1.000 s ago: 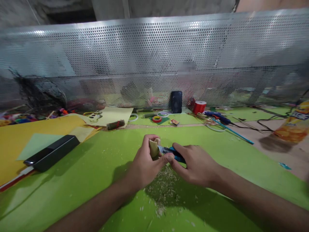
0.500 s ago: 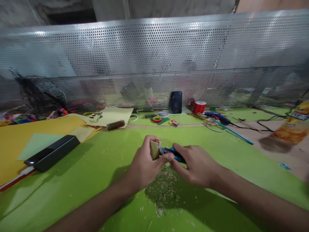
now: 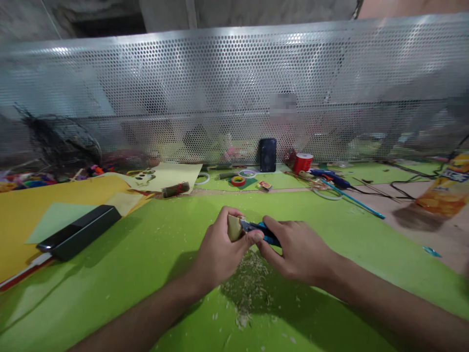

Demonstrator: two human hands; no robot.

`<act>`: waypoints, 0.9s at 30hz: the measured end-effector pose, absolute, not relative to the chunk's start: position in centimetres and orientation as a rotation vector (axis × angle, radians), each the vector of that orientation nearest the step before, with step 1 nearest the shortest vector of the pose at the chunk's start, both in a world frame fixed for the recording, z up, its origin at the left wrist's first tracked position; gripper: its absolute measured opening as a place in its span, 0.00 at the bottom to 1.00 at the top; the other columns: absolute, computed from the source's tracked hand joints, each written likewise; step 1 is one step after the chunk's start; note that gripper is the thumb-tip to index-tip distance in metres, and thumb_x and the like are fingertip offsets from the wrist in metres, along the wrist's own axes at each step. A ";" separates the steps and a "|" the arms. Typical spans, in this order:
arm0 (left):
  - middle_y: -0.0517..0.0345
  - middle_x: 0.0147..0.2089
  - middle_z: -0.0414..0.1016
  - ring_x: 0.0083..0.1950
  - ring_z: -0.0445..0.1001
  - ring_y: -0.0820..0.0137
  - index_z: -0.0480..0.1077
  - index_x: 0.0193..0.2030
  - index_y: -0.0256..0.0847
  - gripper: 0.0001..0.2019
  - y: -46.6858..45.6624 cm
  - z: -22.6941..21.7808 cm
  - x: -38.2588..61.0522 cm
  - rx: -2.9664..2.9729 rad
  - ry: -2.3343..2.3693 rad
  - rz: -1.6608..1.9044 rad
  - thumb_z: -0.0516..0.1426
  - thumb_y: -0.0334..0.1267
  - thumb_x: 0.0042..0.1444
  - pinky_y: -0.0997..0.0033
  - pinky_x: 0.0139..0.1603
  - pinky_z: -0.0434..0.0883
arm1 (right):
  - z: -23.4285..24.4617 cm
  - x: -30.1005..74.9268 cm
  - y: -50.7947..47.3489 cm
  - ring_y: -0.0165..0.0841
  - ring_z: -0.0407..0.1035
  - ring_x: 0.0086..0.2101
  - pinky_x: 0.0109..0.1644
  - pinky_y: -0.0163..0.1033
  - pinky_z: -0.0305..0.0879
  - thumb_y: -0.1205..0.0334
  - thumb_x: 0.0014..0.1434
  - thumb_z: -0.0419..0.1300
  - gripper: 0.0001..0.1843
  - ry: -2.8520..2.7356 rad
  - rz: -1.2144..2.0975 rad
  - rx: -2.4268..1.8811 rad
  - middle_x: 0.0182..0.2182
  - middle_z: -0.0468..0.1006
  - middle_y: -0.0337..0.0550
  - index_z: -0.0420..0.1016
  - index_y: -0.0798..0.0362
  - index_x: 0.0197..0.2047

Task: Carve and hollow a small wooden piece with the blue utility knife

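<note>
My left hand (image 3: 222, 252) is closed around a small pale tan block (image 3: 233, 229), perhaps wood, with its fingers hiding the far side. In my right hand (image 3: 296, 249) is a blue and black utility knife (image 3: 269, 233), its short blade pointing left against the block's right edge. My left thumb presses along the knife near the blade. Below both hands, a scatter of pale shavings (image 3: 251, 281) lies on the bright green table covering (image 3: 146, 293).
A black power bank (image 3: 80, 232) lies left on coloured paper. Toward the back are a phone (image 3: 268, 155), a red spool (image 3: 303, 162), tape rolls (image 3: 238, 181) and a blue glue gun (image 3: 331, 179). A perforated metal panel (image 3: 220, 88) stands behind; a snack bag (image 3: 447, 188) is at right.
The knife blade has shifted slightly up and left along the block's edge, and the block has tilted a little. Both hands keep their grip; the surroundings are unchanged.
</note>
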State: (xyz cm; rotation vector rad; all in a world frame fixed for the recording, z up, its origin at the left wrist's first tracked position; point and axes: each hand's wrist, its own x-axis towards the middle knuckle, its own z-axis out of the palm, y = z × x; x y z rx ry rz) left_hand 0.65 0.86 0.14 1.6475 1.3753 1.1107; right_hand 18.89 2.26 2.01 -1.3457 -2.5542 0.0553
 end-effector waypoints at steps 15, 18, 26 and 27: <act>0.69 0.26 0.59 0.23 0.61 0.77 0.61 0.43 0.44 0.20 0.9 0.2 0.8 1.591 1.324 1.159 0.59 0.56 0.55 0.78 0.23 0.60 | 1.9 18.4 2.1 0.30 0.56 0.19 0.25 0.36 0.41 0.46 0.66 0.42 0.17 -2.407 0.101 -1.441 0.23 0.70 0.40 0.56 0.50 0.34; 0.69 0.27 0.60 0.23 0.62 0.77 0.59 0.44 0.44 0.22 1.2 0.1 0.7 1.501 1.203 1.158 0.61 0.55 0.54 0.79 0.22 0.61 | 2.0 18.5 2.3 0.30 0.56 0.19 0.25 0.36 0.40 0.47 0.65 0.45 0.15 -2.366 0.111 -1.449 0.22 0.69 0.38 0.55 0.49 0.33; 0.68 0.30 0.61 0.28 0.62 0.78 0.56 0.51 0.43 0.27 1.3 -0.4 0.6 1.419 1.017 1.138 0.65 0.49 0.52 0.80 0.26 0.63 | 1.7 18.7 2.5 0.28 0.56 0.19 0.25 0.35 0.43 0.50 0.62 0.49 0.13 -2.499 0.304 -1.309 0.20 0.66 0.35 0.58 0.49 0.33; 0.69 0.30 0.60 0.28 0.61 0.78 0.56 0.51 0.43 0.27 1.2 -0.4 0.6 1.417 1.009 1.144 0.65 0.49 0.52 0.80 0.26 0.62 | 1.7 18.7 2.4 0.28 0.56 0.19 0.25 0.35 0.43 0.50 0.62 0.49 0.12 -2.503 0.293 -1.305 0.21 0.66 0.35 0.59 0.49 0.33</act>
